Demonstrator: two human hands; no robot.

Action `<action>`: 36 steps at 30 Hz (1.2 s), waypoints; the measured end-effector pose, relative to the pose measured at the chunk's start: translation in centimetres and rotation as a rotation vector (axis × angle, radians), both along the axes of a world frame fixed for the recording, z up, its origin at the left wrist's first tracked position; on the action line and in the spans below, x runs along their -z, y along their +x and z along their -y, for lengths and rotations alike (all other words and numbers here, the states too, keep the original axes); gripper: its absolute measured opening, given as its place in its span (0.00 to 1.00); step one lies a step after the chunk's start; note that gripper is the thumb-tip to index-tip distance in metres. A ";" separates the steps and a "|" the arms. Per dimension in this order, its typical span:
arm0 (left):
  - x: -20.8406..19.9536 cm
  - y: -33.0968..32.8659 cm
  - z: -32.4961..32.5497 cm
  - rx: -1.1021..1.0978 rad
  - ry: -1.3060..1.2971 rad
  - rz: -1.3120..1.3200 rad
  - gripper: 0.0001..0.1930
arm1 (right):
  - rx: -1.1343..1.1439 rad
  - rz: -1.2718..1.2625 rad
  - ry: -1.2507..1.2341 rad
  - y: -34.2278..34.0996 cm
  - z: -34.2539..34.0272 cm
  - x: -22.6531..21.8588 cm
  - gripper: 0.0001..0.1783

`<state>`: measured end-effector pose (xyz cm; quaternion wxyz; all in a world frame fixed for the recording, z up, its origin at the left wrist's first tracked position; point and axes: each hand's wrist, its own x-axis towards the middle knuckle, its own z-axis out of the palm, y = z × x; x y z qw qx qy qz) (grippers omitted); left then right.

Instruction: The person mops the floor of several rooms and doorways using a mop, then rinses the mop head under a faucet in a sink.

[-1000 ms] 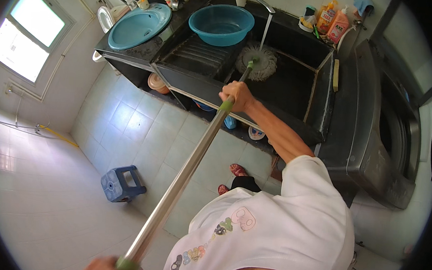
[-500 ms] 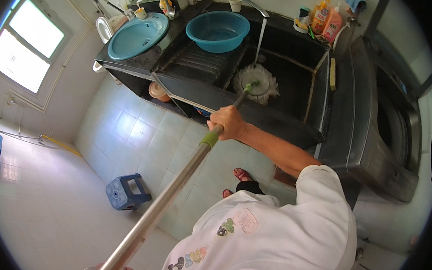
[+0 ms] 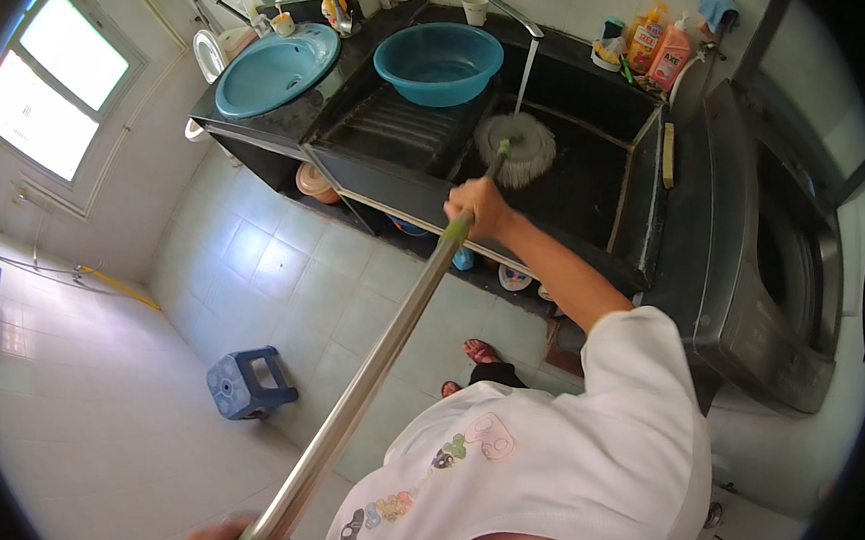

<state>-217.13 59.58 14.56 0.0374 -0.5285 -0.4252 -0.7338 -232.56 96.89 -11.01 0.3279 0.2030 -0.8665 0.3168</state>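
A mop with a long metal handle (image 3: 370, 381) slants from the lower edge up to the black sink (image 3: 582, 215). Its round grey-white mop head (image 3: 530, 161) is inside the sink, close to the stream of water (image 3: 526, 76) falling from the tap (image 3: 501, 6). My right hand (image 3: 479, 208) is wrapped round the upper part of the handle, just above a green band (image 3: 456, 230). Down at the lower edge, my left hand (image 3: 218, 538) grips the handle's other end beside its green end piece; part of that hand is cut off.
A blue basin (image 3: 439, 65) stands on the ridged drainboard (image 3: 402, 127), left of the sink. Farther left is a blue washbasin (image 3: 276, 70). Bottles (image 3: 659, 47) line the back right corner. A grey washing machine (image 3: 720, 250) flanks the sink; a blue stool (image 3: 252, 383) is on the tiled floor.
The handle's lower end has swung right and its green end piece now shows. My right hand has shifted right and away from me. The mop strands, splayed before, now bunch toward the near right.
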 end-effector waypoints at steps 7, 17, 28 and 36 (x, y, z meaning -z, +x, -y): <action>0.0 0.9 12.5 -0.686 -0.023 -0.291 0.07 | 0.094 -0.023 0.001 2.3 4.9 -1.5 0.11; -2.4 -1.6 2.9 0.029 0.347 -0.159 0.14 | 0.063 -0.102 0.070 0.1 2.9 -1.4 0.12; 5.4 1.3 0.7 -0.429 0.416 0.300 0.14 | 0.015 0.117 0.137 -2.8 0.9 4.2 0.06; 14.5 8.2 5.0 -0.712 0.560 0.819 0.08 | -0.107 0.295 0.358 -2.6 2.2 7.1 0.09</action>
